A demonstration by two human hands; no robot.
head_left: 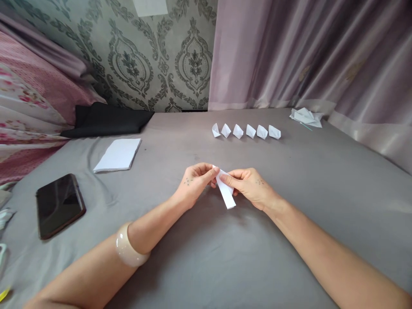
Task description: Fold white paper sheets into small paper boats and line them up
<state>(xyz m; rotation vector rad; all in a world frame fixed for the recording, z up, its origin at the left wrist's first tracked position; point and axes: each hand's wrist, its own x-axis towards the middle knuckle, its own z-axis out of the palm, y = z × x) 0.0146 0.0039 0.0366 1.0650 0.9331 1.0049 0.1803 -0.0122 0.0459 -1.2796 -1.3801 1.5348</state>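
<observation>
Between my hands is a folded strip of white paper [227,199], its lower end pointing toward me and slightly right. My left hand [197,180] pinches its upper end between thumb and fingers. With the thumb on top and fingers beneath, my right hand [249,184] grips the paper's right side. The fingers under the paper are partly hidden. Beyond my hands, several small folded white paper pieces [238,131] stand in a row on the grey cloth [206,257].
A stack of white paper [118,155] lies at left, near a black folded cloth [111,119]. Closer on the left is a dark phone [60,206]. Crumpled white paper or plastic [305,116] sits at the far right by the curtain [289,51].
</observation>
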